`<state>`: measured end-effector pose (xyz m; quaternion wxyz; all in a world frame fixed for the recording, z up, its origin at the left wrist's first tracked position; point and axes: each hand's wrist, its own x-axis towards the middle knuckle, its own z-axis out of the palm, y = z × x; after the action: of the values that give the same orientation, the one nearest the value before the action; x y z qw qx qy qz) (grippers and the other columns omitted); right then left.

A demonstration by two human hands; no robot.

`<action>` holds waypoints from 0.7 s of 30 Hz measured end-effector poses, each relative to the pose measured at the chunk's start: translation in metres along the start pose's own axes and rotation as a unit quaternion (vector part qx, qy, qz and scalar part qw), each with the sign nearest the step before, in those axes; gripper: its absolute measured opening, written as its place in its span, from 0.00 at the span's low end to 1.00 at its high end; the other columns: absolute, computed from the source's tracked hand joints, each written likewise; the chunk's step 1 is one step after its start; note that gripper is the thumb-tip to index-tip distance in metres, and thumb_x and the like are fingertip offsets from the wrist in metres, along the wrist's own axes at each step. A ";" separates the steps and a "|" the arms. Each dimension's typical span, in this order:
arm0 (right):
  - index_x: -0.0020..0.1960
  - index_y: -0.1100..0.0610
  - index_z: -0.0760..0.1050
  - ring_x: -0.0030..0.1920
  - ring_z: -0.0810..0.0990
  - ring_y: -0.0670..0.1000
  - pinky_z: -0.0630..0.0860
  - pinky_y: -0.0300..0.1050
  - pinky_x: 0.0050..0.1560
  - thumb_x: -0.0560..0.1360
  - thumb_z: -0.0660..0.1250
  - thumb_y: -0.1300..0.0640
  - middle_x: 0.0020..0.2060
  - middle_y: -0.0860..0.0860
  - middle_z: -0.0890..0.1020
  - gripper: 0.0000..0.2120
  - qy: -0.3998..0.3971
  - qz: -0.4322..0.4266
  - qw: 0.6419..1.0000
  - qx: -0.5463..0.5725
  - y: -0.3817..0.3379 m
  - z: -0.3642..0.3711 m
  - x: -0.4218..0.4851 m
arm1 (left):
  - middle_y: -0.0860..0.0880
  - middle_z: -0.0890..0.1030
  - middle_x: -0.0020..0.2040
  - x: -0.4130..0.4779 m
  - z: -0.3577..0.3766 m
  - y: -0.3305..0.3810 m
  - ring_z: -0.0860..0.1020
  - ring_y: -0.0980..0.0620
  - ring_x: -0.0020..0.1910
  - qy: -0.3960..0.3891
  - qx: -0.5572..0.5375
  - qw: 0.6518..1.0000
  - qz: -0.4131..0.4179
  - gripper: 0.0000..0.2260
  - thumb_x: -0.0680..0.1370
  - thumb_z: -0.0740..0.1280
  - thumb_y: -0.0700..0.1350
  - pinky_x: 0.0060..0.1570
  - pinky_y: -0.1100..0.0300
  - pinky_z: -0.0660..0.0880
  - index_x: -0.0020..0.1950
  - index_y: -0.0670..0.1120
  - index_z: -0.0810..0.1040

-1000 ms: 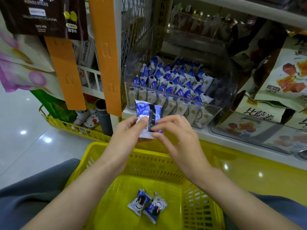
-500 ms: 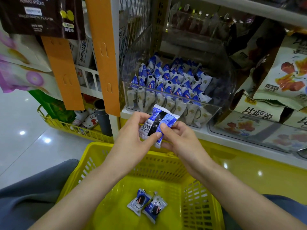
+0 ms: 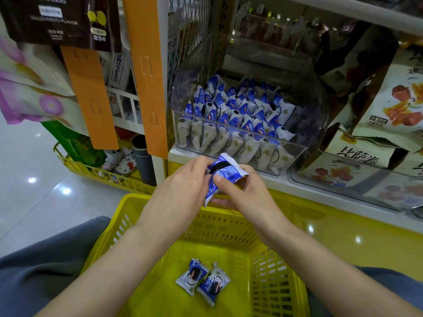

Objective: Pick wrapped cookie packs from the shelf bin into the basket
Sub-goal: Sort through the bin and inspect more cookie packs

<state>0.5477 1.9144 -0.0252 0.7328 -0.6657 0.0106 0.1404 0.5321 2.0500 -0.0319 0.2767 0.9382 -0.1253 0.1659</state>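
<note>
The cookie pack (image 3: 225, 175) has tipped down toward the basket (image 3: 217, 227) (drop it next, I think). The left hand (image 3: 180, 186) and right hand (image 3: 249, 195) keep their fingers clamped on it.

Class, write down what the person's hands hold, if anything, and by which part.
One blue-and-white cookie pack, in both hands: the left hand grips its left side, the right hand pinches its lower part, thumb on its face.

Blue-and-white cookie packs (image 3: 238, 124) fill the clear bin (image 3: 317, 104) in rows; two packs (image 3: 193, 276) lie in the yellow basket (image 3: 270, 282); a crumpled pack (image 3: 225, 176) is held above it.
</note>
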 end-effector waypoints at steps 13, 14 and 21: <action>0.52 0.54 0.69 0.40 0.83 0.49 0.81 0.43 0.37 0.74 0.67 0.63 0.44 0.53 0.80 0.11 -0.018 -0.033 0.992 -0.123 0.009 -0.003 0.003 | 0.49 0.77 0.51 0.002 -0.001 -0.001 0.78 0.48 0.46 -0.019 0.040 0.999 0.001 0.11 0.80 0.57 0.49 0.36 0.60 0.67 0.58 0.46 0.72; 0.52 0.52 0.69 0.40 0.83 0.50 0.81 0.44 0.38 0.73 0.68 0.63 0.43 0.52 0.80 0.11 -0.020 -0.038 0.990 -0.136 0.010 -0.003 0.003 | 0.48 0.78 0.49 0.002 0.000 -0.001 0.78 0.47 0.44 -0.023 0.050 0.998 0.006 0.10 0.80 0.59 0.48 0.35 0.60 0.66 0.56 0.44 0.73; 0.48 0.45 0.69 0.41 0.82 0.52 0.82 0.46 0.38 0.72 0.69 0.58 0.45 0.48 0.81 0.12 -0.006 -0.093 0.970 -0.223 0.016 -0.003 0.000 | 0.50 0.78 0.41 0.001 0.008 -0.004 0.77 0.50 0.38 -0.006 -0.037 0.999 -0.039 0.06 0.79 0.59 0.43 0.35 0.58 0.70 0.50 0.45 0.75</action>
<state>0.5442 1.9124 -0.0413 0.5754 -0.8098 -0.0873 0.0743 0.5363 2.0490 -0.0402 0.3164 0.9326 -0.0960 0.1447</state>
